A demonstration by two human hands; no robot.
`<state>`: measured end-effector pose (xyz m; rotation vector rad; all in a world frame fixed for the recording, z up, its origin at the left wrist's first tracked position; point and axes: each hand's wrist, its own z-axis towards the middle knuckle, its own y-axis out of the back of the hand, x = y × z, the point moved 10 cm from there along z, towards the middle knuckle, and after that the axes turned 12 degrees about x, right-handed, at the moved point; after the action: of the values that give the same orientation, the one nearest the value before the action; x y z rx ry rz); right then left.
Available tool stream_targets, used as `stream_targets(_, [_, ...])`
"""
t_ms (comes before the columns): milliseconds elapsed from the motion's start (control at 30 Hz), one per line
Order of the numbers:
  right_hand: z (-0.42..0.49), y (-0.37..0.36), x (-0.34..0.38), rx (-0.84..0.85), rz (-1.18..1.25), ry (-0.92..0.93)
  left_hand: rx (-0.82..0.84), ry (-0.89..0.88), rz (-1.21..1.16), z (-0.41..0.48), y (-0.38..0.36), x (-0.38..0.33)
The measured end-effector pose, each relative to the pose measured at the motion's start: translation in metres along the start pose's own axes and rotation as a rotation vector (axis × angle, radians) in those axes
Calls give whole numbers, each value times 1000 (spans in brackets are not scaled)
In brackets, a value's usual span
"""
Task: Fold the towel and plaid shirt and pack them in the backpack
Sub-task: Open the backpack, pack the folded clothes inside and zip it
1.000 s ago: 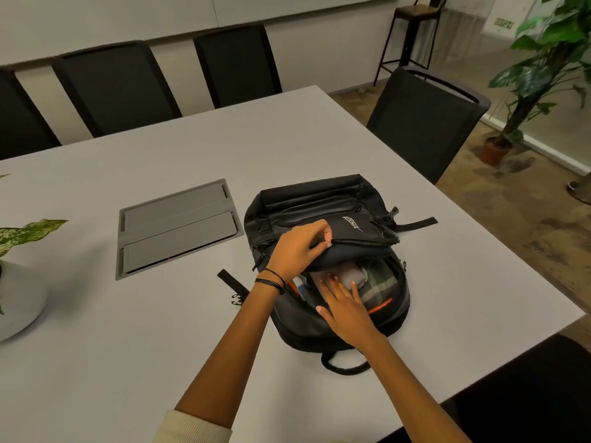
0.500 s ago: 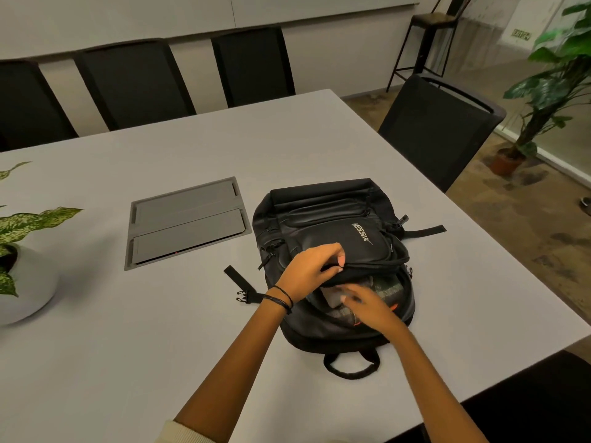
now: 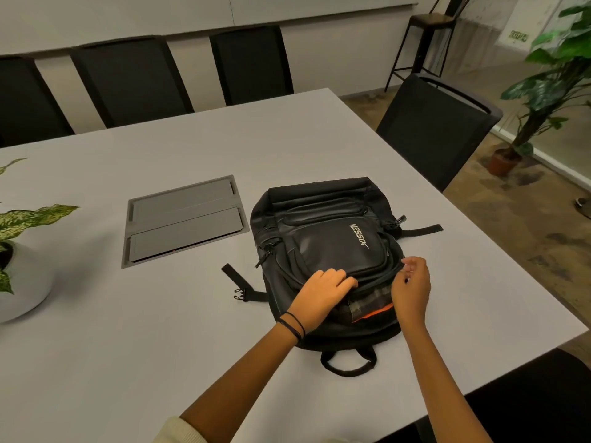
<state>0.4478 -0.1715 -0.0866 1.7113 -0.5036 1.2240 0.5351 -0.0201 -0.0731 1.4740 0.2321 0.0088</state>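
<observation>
A black backpack [image 3: 329,231] lies flat on the white table [image 3: 160,330], handle toward me. Through the narrow gap of its main opening I see plaid shirt fabric [image 3: 371,300] and an orange lining edge. The towel is hidden. My left hand [image 3: 321,290] holds the front flap's edge with curled fingers and keeps it down over the opening. My right hand [image 3: 411,287] hovers at the opening's right end, fingertips pinched together at the zipper track; whether it holds a zipper pull is too small to tell.
A grey recessed cable hatch [image 3: 185,219] sits left of the backpack. A potted plant in a white pot [image 3: 22,273] stands at the table's left edge. Black chairs [image 3: 438,129] line the far and right sides. The table's right edge runs close to the backpack.
My right hand came out of the backpack and moved to the opening's right end. My left hand lowered the flap, so the opening is much narrower and the pale towel is out of sight.
</observation>
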Motion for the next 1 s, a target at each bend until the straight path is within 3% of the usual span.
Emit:
stream_targets(200, [-11,-13,14,-11,-211,180,21,13,62,-9,-36,-9])
stream_targets(433, [-14,-48,21,201,-325,252,-19,-43,-100,-29,-27,13])
stream_targets(500, [-19,-60,28,242,-355,307,-113,52,-220,-37,-12,37])
stream_targets(667, [-24,-91,37,327,-432,379,-294,503,-635,-82,-13,134])
stream_targets(833, [-22,-128,46,473,-599,406,-195,796,-659,-104,-41,191])
stream_targets(1000, [-21,-161,44,546,-769,493,-114,862,-650,-95,-61,215])
